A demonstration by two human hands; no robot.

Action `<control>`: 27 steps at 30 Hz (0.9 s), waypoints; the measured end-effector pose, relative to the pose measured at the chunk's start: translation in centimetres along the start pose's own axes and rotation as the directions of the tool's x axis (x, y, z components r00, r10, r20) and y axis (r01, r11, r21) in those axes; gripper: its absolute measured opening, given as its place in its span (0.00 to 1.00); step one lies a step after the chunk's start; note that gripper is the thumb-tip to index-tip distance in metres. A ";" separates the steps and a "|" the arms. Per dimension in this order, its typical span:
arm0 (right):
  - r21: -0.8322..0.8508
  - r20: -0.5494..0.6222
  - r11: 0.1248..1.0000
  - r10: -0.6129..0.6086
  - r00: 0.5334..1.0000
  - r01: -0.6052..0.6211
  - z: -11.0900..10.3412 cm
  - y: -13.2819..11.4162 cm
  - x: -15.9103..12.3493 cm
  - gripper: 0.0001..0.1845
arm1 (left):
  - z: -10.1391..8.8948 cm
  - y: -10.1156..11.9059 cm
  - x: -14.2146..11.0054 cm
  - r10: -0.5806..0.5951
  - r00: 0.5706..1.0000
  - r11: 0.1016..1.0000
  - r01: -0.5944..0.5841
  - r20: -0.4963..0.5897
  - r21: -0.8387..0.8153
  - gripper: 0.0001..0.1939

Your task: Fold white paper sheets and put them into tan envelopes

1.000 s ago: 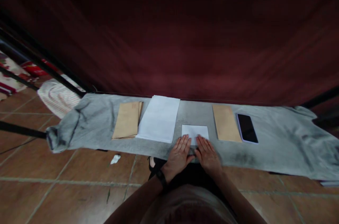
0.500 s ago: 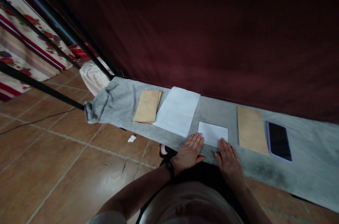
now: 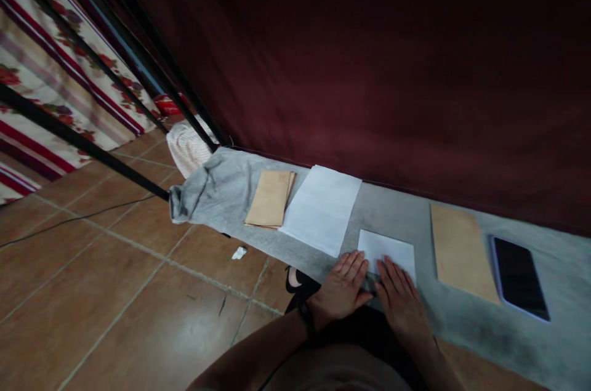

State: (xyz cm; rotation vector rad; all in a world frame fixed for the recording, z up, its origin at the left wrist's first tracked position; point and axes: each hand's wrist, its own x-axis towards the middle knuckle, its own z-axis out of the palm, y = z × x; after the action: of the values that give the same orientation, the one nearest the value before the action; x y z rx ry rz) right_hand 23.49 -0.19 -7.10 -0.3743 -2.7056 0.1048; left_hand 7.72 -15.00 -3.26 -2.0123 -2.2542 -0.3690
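Observation:
A folded white sheet of paper (image 3: 385, 247) lies flat on a grey cloth in front of me. My left hand (image 3: 344, 283) rests palm down with its fingertips at the paper's near left corner. Farther to the right, my right hand (image 3: 401, 298) lies flat over the paper's near edge, fingers stretched out. Neither hand grips anything. Left of the folded sheet is a stack of larger white paper (image 3: 323, 209), and beyond it a small pile of brown envelopes (image 3: 269, 198). A single brown envelope (image 3: 462, 252) lies to the right.
A phone (image 3: 519, 277) with a dark screen lies beside the single envelope. The grey cloth (image 3: 221, 194) covers a narrow bench against a dark red curtain (image 3: 369, 71). Black metal bars (image 3: 92, 148) cross at the left. A white scrap (image 3: 239, 253) is on the tiled floor.
My right hand has slid left along the folded paper's near edge, closer to my left hand. The left hand stays at the paper's corner. The whole view has shifted slightly.

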 end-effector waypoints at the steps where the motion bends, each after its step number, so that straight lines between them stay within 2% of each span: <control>1: -0.007 -0.009 1.000 0.008 1.000 -0.008 0.1 0.3 -0.2 0.31 | 0.1 0.0 0.0 -0.004 1.000 1.000 0.004 -0.006 -0.010 0.37; 4: -0.017 -0.038 0.998 0.060 0.997 -0.061 0.0 1.2 -0.6 0.32 | 0.7 -0.1 0.2 -0.038 0.999 0.999 0.038 -0.023 -0.022 0.31; 8: -0.003 -0.064 0.993 0.114 0.991 -0.115 -0.8 1.9 -0.6 0.33 | 1.8 -0.2 1.1 -0.067 0.998 0.997 0.067 -0.006 0.040 0.22; 13: 0.008 -0.047 0.986 0.166 0.985 -0.166 -1.3 2.4 0.2 0.28 | 1.6 -0.4 2.3 -0.020 0.992 0.997 0.010 0.126 0.079 0.26; 15: 0.016 -0.051 0.978 0.208 0.977 -0.208 -1.1 2.7 0.6 0.26 | 1.2 -0.5 2.7 -0.043 0.993 0.998 0.038 0.108 0.053 0.28; 17: 0.016 -0.071 0.967 0.253 0.965 -0.253 -0.9 3.0 0.9 0.26 | 1.1 -0.5 2.9 -0.118 0.992 0.993 0.118 0.042 -0.004 0.28; 20: -0.002 -0.095 0.955 0.295 0.951 -0.296 -0.4 3.0 1.1 0.26 | 1.3 -0.2 3.4 -0.262 0.964 0.957 0.255 -0.037 -0.138 0.29; 24: -0.010 -0.123 0.952 0.304 0.945 -0.307 0.0 2.7 1.0 0.26 | 1.9 0.2 4.6 -0.434 0.900 0.853 0.394 -0.045 -0.343 0.27; 27: -0.004 -0.165 0.950 0.308 0.937 -0.313 0.3 2.4 0.8 0.26 | 1.8 0.1 5.5 -0.519 0.854 0.751 0.430 -0.044 -0.501 0.27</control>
State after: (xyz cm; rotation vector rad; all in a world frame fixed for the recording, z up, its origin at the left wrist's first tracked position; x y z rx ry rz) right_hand 23.30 2.34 -7.38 -0.7840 -2.4703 0.1165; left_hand 7.28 -9.19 -3.75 -1.4148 -2.7260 -1.2115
